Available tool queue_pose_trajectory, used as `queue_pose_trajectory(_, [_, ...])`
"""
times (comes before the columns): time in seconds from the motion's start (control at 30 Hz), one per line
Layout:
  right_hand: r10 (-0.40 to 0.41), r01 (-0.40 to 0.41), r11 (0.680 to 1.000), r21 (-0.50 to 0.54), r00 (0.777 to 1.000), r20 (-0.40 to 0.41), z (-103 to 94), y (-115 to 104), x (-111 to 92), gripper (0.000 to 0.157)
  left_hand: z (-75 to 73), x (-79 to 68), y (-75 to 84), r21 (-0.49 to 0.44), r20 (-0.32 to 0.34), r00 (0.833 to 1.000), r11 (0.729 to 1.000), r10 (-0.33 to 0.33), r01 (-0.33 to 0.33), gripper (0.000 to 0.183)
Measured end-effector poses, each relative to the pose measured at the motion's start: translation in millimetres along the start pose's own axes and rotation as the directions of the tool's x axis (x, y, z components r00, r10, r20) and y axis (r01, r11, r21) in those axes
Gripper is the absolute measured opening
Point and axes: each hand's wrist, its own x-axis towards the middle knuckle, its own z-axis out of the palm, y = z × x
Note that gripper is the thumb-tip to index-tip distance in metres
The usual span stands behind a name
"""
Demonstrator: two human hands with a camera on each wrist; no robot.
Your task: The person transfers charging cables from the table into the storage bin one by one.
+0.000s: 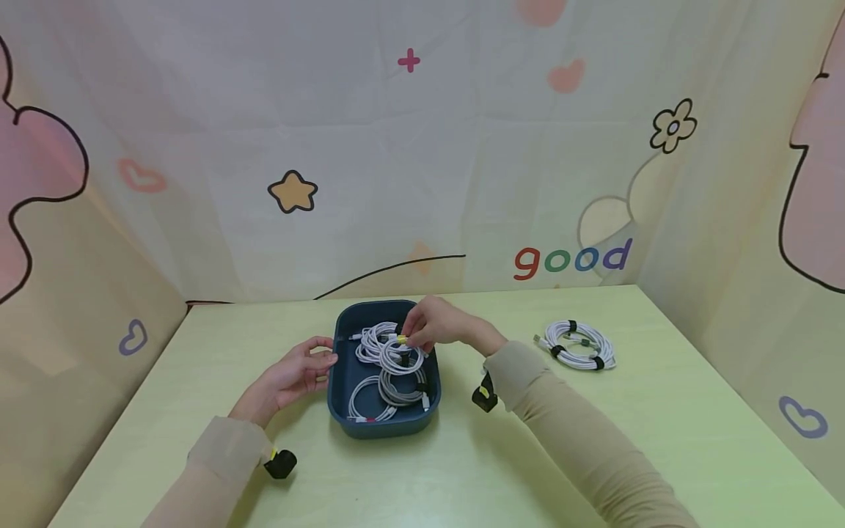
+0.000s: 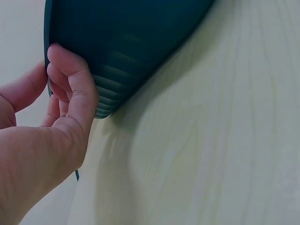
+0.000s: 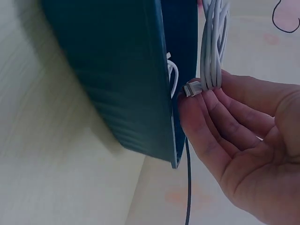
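Note:
A dark blue plastic bin [image 1: 383, 429] stands on the table with several coiled cables inside. At its left wall, my left hand [image 1: 305, 370] grips the rim between thumb and fingers; the left wrist view shows the fingers [image 2: 79, 77] along the ribbed outside. Over the bin's right side, my right hand [image 1: 439, 323] pinches a coiled white charging cable [image 1: 401, 358]. In the right wrist view this cable's metal plug [image 3: 191, 89] sticks out by the fingertips, level with the bin's rim. A grey coiled cable [image 1: 394, 389] lies lower in the bin, beside a thinner white one [image 1: 359, 402].
On the table to the right lies another white cable coil [image 1: 581, 359], bound with black straps. The pale wood-grain table [image 1: 198, 381] ends at a printed cloth backdrop [image 1: 370, 147], with more cloth at both sides.

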Motion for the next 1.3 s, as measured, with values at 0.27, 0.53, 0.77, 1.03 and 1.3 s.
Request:
queue_pose_trajectory(0.27, [0.01, -0.01, 1.0, -0.009, 1.0, -0.011, 14.0, -11.9, 10.0, 0.012, 1.3, -0.3, 0.5, -0.008, 0.0, 1.0, 1.0, -0.006, 0.006, 0.029])
queue_pose_trajectory(0.53, [-0.009, 0.008, 0.999, -0.049, 1.0, -0.026, 24.2, -19.1, 19.4, 0.01, 2.2, -0.4, 1.6, 0.004, -0.016, 1.0, 1.0, -0.012, 0.012, 0.029])
queue_pose_trajectory(0.77, [0.011, -0.012, 0.999, -0.045, 1.0, -0.023, 30.2, -25.1, 22.5, 0.009, 2.2, -0.2, 0.7, 0.005, -0.02, 1.0, 1.0, -0.015, 0.015, 0.028])
queue_pose_trajectory(1.03, [0.011, -0.012, 0.999, -0.048, 1.0, -0.024, 35.2, -29.4, 26.0, 0.008, 2.3, -1.1, 1.1, 0.006, -0.027, 1.0, 1.0, -0.014, 0.014, 0.025])
queue_pose_trajectory(1.3, [-0.01, 0.009, 0.996, -0.086, 1.0, -0.008, 37.4, -29.0, 29.5, 0.012, 2.6, -0.4, 1.9, -0.001, -0.028, 0.999, 1.0, -0.02, 0.02, 0.023])
